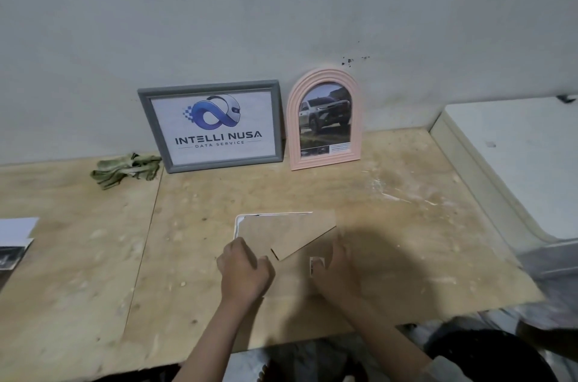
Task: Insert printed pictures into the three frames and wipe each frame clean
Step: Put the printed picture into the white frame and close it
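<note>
on the plywood counter (391,225) the grey frame (210,126) and pink arched frame (325,119) lean on the wall already filled, while the third, white frame (239,225) lies face down near the front edge. the left hand (244,272) curls on its backing board (291,234) and the right hand (336,272) seems to pinch its near edge, though blur hides the fingers. the board's fold-out stand (305,236) sits askew, so pressing hard could trap or crease the print, or slide the frame off the counter.

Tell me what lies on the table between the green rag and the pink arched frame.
The grey frame with the logo print, leaning on the wall between the rag and the pink frame, per the head view.
</note>
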{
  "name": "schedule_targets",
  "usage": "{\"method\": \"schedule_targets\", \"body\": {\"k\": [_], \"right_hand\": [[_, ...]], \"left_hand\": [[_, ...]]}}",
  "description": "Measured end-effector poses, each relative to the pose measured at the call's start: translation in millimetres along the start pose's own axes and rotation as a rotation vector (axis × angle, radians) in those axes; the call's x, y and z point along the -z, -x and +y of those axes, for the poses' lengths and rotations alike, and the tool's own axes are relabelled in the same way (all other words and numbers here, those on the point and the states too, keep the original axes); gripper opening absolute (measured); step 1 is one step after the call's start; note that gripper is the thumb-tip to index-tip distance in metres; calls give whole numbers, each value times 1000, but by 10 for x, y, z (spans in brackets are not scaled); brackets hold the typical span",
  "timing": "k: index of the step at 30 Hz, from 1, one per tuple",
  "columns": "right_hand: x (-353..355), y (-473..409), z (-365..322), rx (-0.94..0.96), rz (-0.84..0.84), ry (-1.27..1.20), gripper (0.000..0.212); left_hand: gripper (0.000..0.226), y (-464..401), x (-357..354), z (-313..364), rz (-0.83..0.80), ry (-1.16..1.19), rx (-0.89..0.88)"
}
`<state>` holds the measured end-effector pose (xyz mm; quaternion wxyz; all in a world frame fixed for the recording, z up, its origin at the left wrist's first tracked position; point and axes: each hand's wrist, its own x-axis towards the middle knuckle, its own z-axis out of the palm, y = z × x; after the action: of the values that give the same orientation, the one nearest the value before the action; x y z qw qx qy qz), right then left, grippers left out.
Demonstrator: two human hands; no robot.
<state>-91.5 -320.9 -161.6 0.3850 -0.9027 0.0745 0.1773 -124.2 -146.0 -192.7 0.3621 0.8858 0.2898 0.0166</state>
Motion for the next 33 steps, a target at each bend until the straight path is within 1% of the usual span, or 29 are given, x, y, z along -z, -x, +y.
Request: {"method": "schedule_targets", "body": {"k": [1,4,5,9,13,15,17,19,21,23,26,27,29,31,33], "right_hand": [[-22,-13,6,-7,-1,12,63],[-86,-53,8,26,7,67,37],[-101,-70,10,37,7,89,33],[-142,-105,58,75,-14,160,37],[-71,-132,131,176,-101,272,40],[-5,-163,149,200,-155,314,41],[54,-197,165,236,-183,430,48],[135,-203,139,301,-200,608,53],[231,-206,88,344,-225,724,48],[318,-230,51,353,-245,766,47],[356,-321,55,355,-299,777,65],[348,-345,55,346,-317,776,70],[314,-390,61,349,-310,787,73],[277,-431,80,363,-301,796,72],[254,-475,94,379,-301,827,75]], "left_hand": [[32,-8,10,-13,-3,-12,-1],[36,-27,49,-33,-13,-28,4],[35,-18,63,-27,-25,-20,7],[34,43,121,-49,-78,-40,-47],[47,13,147,-159,-143,-114,-79],[40,-12,184,-187,-150,-82,-93],[35,-29,227,-184,-151,-84,-126],[35,-44,265,-157,-167,-143,-141],[45,-85,307,-118,-205,-216,-115],[64,-155,360,-96,-272,-248,-93],[107,-282,439,-114,-420,-390,-136],[117,-310,453,-122,-450,-452,-158],[124,-338,463,-126,-463,-537,-191],[124,-346,455,-125,-449,-592,-218],[123,-355,446,-127,-432,-663,-262]]}}
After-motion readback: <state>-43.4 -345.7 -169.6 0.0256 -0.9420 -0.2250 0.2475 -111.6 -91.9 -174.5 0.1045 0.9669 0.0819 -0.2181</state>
